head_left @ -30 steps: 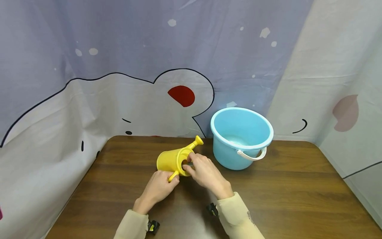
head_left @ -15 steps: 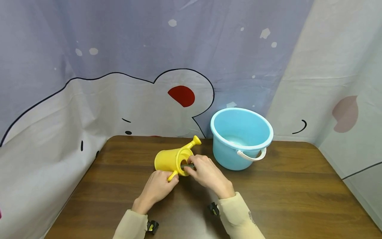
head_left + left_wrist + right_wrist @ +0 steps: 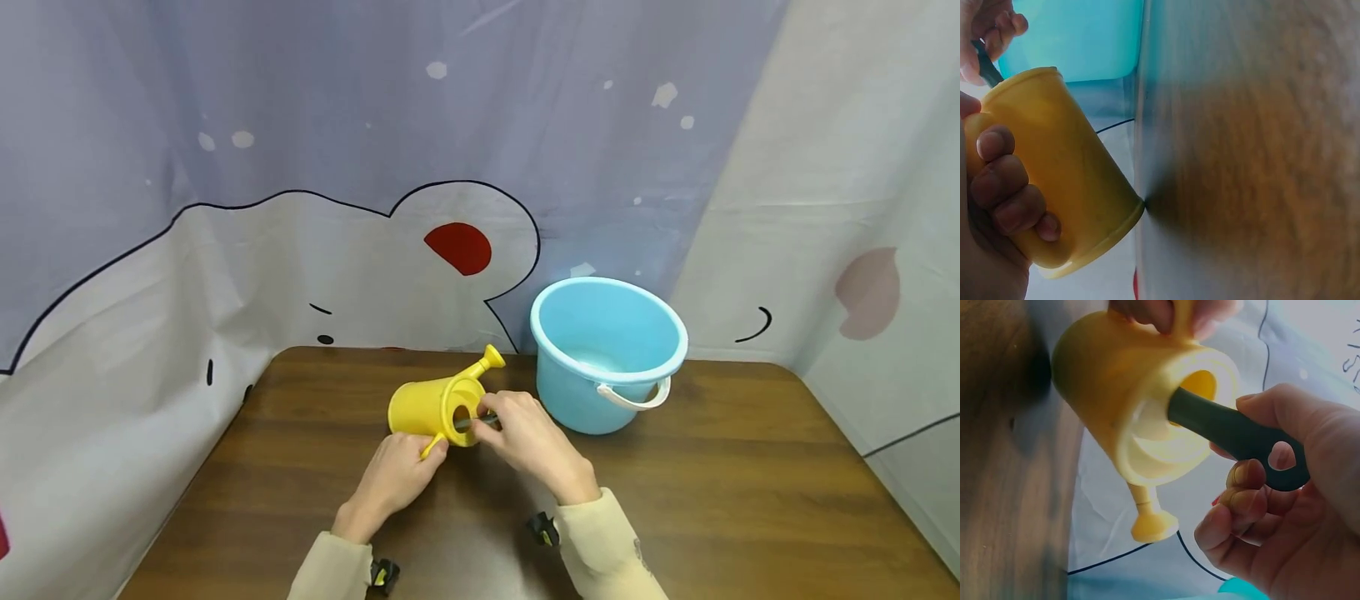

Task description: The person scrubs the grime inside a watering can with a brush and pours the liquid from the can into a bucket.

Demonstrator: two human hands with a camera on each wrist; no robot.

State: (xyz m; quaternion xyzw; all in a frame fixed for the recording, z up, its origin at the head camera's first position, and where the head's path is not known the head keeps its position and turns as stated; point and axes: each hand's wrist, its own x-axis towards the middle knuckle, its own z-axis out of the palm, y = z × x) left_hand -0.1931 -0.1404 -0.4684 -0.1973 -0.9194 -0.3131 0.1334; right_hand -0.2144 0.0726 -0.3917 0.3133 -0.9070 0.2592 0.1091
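Note:
My left hand (image 3: 397, 475) grips the handle of a yellow watering can (image 3: 416, 407), fingers curled round it. The can is tilted, its round opening facing my right hand and its sprinkler spout (image 3: 1155, 525) pointing away from me in the head view. In the left wrist view, the base edge of the can is right at the tabletop. My right hand (image 3: 528, 437) pinches a dark green handle (image 3: 1235, 428) between thumb and fingers. This flat handle has a hole near its end and sticks out of the can's opening; its other end is hidden inside.
A light blue bucket (image 3: 555, 379) with a white carrying handle (image 3: 637, 402) stands at the back of the brown wooden table (image 3: 720, 492), right of the watering can. Behind the table hangs a printed curtain (image 3: 337, 258).
My right hand has moved slightly right and away from the can's opening, and more of the dark green handle shows. The watering can has shifted a little left, still held by my left hand.

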